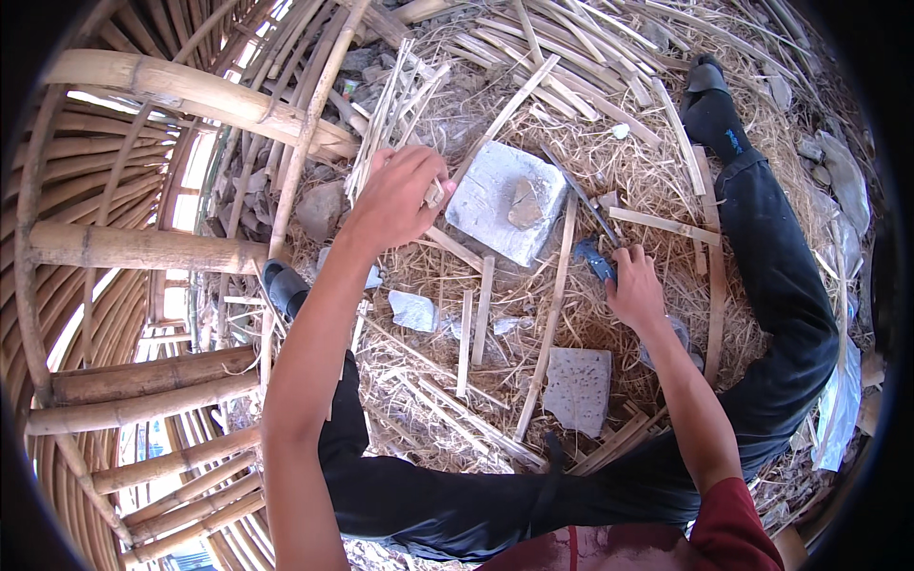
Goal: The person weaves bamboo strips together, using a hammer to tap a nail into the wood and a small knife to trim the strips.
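My left hand (405, 195) is closed around a short piece of split bamboo (434, 194), whose pale end shows between the fingers. Just beyond that hand stands a bundle of thin bamboo strips (395, 112); whether it is touched cannot be made out. My right hand (636, 290) grips what looks like a long, dark-bladed knife (583, 198) near a blue wrapping (594, 259). Its blade slants up and left, past the right edge of a pale square stone block (476, 205). On the block rests a smaller brownish stone (524, 206).
Bamboo poles (143, 247) form a frame on the left. Split bamboo slats (562, 71) lie heaped at the far side. A rough grey block (578, 390) and a white fragment (412, 310) sit among straw between my legs. Plastic sheeting (840, 404) lies at the right.
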Demonstrator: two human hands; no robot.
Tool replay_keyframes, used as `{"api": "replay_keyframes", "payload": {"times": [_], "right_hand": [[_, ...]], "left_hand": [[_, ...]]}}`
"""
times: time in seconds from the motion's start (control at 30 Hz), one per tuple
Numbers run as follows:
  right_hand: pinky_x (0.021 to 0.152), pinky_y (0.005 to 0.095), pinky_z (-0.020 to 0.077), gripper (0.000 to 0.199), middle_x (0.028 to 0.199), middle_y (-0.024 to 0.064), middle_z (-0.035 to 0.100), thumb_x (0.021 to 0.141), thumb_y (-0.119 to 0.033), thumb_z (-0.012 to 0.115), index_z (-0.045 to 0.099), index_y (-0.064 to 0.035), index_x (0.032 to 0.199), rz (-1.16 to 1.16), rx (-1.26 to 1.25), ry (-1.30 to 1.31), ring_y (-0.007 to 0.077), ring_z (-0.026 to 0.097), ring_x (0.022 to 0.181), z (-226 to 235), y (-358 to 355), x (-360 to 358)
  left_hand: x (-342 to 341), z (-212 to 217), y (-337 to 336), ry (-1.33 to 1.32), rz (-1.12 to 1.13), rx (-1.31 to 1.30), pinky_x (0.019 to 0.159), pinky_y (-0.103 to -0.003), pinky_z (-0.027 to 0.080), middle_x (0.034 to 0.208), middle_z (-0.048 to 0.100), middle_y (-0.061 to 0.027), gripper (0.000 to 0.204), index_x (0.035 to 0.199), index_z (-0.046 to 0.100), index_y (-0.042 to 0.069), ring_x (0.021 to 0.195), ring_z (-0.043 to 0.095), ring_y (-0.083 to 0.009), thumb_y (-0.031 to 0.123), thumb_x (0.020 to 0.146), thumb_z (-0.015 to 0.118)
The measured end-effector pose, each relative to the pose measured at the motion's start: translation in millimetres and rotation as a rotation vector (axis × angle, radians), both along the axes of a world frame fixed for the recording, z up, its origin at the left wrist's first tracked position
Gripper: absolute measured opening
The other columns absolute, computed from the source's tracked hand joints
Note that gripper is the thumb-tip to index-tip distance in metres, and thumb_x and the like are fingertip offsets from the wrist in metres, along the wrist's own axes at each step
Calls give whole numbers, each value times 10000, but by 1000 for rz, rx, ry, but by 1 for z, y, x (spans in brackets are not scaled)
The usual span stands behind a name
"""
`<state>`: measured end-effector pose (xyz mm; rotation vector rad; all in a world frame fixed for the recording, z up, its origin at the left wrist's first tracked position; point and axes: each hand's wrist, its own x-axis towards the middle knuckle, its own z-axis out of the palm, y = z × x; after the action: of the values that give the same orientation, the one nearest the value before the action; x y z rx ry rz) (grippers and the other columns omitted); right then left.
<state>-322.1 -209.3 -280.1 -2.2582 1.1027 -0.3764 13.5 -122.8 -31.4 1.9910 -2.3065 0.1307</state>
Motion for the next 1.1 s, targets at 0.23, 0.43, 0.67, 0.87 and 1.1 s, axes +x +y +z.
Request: {"api": "replay_keyframes", "payload": {"times": [0.23, 0.43, 0.67, 0.87, 1.1], "right_hand": [[920, 538, 516, 395, 1160, 206, 539, 802, -26, 712, 546, -61, 1159, -8, -124, -5, 438, 559, 1096, 0, 1, -2], [928, 553, 514, 370, 1168, 238, 530, 809, -1, 684, 541, -31, 1149, -7, -48, 20, 459, 563, 1099, 2, -6, -7], [910, 542, 548, 393, 1230, 224, 499, 819, -10, 697, 512, -14, 1166, 16, -38, 56, 451, 554, 1131, -2, -3, 0], [905, 539, 547, 396, 1225, 227, 498, 807, 15, 701, 511, -5, 1153, 22, -52, 31, 451, 553, 1128, -4, -5, -3], [818, 504, 575, 314, 1132, 206, 547, 862, -62, 666, 532, -13, 1142, 55, -116, 99, 413, 630, 1013, -5, 20, 5]], "left_hand": [[17, 19, 2, 223, 52, -315, 957, -395, 564, 1117, 760, -143, 179, 1123, 732, 23, 1030, 736, -294, 106, 965, 730], [58, 64, -6, 360, 376, -559, 683, -276, 545, 1002, 791, -103, 225, 1154, 776, 27, 786, 679, -96, 191, 1012, 717], [102, 113, -11, 228, 474, -692, 776, -325, 537, 922, 776, -70, 266, 1106, 797, 22, 816, 661, -126, 260, 1029, 709], [113, 118, -5, 285, 533, -718, 800, -325, 537, 952, 777, -74, 289, 1086, 801, 25, 854, 672, -133, 294, 1022, 719], [111, 103, 1, 360, 431, -602, 874, -306, 549, 1033, 781, -96, 254, 1133, 785, 48, 928, 701, -148, 265, 1020, 717]]}}
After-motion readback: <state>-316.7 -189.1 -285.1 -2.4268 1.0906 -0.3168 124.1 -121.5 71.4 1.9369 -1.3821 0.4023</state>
